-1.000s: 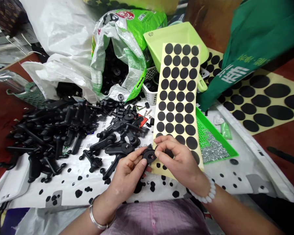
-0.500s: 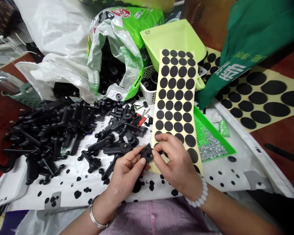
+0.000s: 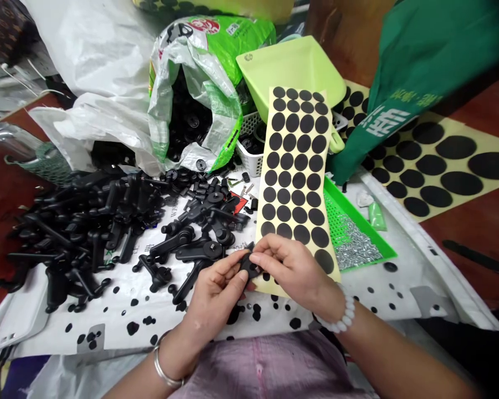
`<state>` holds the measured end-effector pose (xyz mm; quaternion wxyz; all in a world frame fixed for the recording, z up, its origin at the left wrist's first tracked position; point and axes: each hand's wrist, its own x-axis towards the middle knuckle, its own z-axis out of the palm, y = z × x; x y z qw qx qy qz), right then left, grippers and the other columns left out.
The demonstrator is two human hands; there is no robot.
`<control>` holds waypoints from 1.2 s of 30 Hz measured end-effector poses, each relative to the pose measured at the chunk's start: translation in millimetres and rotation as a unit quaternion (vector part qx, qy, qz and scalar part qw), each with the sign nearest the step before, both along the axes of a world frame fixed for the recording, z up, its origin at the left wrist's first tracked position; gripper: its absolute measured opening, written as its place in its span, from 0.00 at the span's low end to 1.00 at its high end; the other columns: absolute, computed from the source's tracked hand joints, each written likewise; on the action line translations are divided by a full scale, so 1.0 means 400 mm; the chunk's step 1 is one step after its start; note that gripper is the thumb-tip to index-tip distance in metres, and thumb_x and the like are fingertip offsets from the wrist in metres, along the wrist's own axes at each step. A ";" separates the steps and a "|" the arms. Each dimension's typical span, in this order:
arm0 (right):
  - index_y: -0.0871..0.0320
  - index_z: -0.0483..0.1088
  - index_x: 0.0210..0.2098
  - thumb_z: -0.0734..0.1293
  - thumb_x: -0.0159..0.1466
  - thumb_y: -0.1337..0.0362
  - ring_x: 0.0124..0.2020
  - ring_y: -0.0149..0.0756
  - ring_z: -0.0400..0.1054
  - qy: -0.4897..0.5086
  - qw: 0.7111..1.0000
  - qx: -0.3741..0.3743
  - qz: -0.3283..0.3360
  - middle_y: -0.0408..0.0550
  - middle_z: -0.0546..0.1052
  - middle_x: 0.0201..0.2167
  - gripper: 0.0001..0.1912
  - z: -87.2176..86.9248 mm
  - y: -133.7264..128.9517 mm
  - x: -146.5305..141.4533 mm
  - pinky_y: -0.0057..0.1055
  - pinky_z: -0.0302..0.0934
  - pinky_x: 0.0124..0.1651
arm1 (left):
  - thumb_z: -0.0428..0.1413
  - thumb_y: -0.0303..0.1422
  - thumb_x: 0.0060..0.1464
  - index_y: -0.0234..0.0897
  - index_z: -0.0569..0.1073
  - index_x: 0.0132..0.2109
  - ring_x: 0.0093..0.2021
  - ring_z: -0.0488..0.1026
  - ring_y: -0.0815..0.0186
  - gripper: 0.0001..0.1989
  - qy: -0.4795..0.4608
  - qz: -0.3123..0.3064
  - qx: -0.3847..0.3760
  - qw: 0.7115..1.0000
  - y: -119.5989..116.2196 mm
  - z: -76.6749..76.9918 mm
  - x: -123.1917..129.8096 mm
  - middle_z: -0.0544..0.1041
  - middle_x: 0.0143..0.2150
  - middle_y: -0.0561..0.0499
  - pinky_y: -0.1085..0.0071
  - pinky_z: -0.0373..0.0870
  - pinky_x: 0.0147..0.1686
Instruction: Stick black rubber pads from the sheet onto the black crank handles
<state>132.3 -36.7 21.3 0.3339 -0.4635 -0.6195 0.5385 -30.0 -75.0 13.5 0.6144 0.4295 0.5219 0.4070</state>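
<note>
Between my two hands is a black round plastic part point(image 3: 248, 268) with a slot-like mark near its middle, held just above the table's front. My left hand point(image 3: 212, 291) pinches it between thumb and fingers from the left. From the other side my right hand point(image 3: 301, 277) is closed, thumb and index finger pressed on the part's upper face. Whether a small piece sits under those fingertips is hidden. Beneath the right hand lies a cream sheet of black round stickers point(image 3: 276, 285). Left of my hands are black plastic bracket arms point(image 3: 199, 251).
A large heap of black arms point(image 3: 87, 210) covers the table's left. Behind are a green-white bag point(image 3: 228, 105) of black parts, a white basket point(image 3: 249, 162) and a light-green scoop point(image 3: 291, 66). A green tray point(image 3: 336, 208) of small metal pieces stands right. Black dots speckle the white cover.
My right fingers have moved slightly left onto the part's face, and the thumb now presses there. My left hand keeps its grip. The view has shifted a little.
</note>
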 end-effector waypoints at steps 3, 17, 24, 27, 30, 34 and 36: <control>0.58 0.69 0.34 0.59 0.62 0.67 0.24 0.29 0.64 0.030 0.999 -0.010 0.020 0.41 0.70 0.23 0.07 0.002 -0.005 0.006 0.26 0.61 0.27 | 0.59 0.36 0.51 0.32 0.71 0.51 0.27 0.73 0.68 0.21 -0.014 0.006 -0.009 1.000 0.000 -0.002 -0.006 0.78 0.28 0.49 0.77 0.68 0.25; 0.59 0.67 0.39 0.58 0.63 0.74 0.33 0.34 0.68 -0.089 0.970 0.220 0.045 0.47 0.74 0.32 0.09 0.005 -0.060 -0.022 0.31 0.63 0.35 | 0.59 0.39 0.51 0.36 0.76 0.44 0.24 0.73 0.71 0.15 -0.010 0.034 -0.026 0.999 -0.003 -0.014 -0.031 0.77 0.28 0.52 0.78 0.69 0.24; 0.56 0.68 0.42 0.60 0.65 0.69 0.37 0.32 0.70 -0.065 0.962 0.258 -0.067 0.45 0.75 0.36 0.08 0.010 -0.075 0.061 0.29 0.65 0.39 | 0.56 0.38 0.54 0.38 0.72 0.52 0.43 0.74 0.60 0.19 0.349 0.146 0.266 0.887 0.042 0.017 -0.115 0.77 0.45 0.46 0.64 0.70 0.47; 0.55 0.69 0.41 0.62 0.64 0.69 0.38 0.33 0.71 -0.082 0.947 0.286 -0.125 0.45 0.76 0.36 0.08 0.006 -0.094 0.099 0.29 0.65 0.40 | 0.54 0.37 0.55 0.37 0.71 0.54 0.51 0.70 0.57 0.20 0.513 0.114 0.353 0.774 0.080 0.025 -0.145 0.72 0.52 0.43 0.60 0.66 0.52; 0.56 0.69 0.41 0.62 0.64 0.70 0.38 0.35 0.71 -0.105 0.930 0.312 -0.163 0.46 0.76 0.36 0.08 -0.002 -0.108 0.135 0.31 0.66 0.40 | 0.53 0.35 0.56 0.33 0.72 0.52 0.50 0.70 0.56 0.18 0.550 0.093 0.384 0.735 0.092 0.026 -0.137 0.68 0.55 0.39 0.60 0.66 0.51; 0.57 0.70 0.41 0.64 0.62 0.71 0.40 0.39 0.70 -0.158 0.900 0.365 -0.177 0.49 0.75 0.36 0.08 -0.024 -0.115 0.171 0.37 0.65 0.42 | 0.54 0.30 0.55 0.32 0.73 0.48 0.48 0.71 0.60 0.13 0.475 0.064 0.449 0.754 0.055 0.026 -0.076 0.73 0.50 0.40 0.64 0.66 0.49; 0.58 0.70 0.40 0.65 0.61 0.71 0.40 0.41 0.69 -0.200 0.883 0.390 -0.169 0.50 0.75 0.36 0.08 -0.038 -0.118 0.180 0.39 0.64 0.41 | 0.53 0.31 0.57 0.33 0.75 0.40 0.37 0.74 0.64 0.09 0.459 -0.038 0.412 0.786 0.028 0.026 -0.040 0.77 0.37 0.45 0.70 0.69 0.39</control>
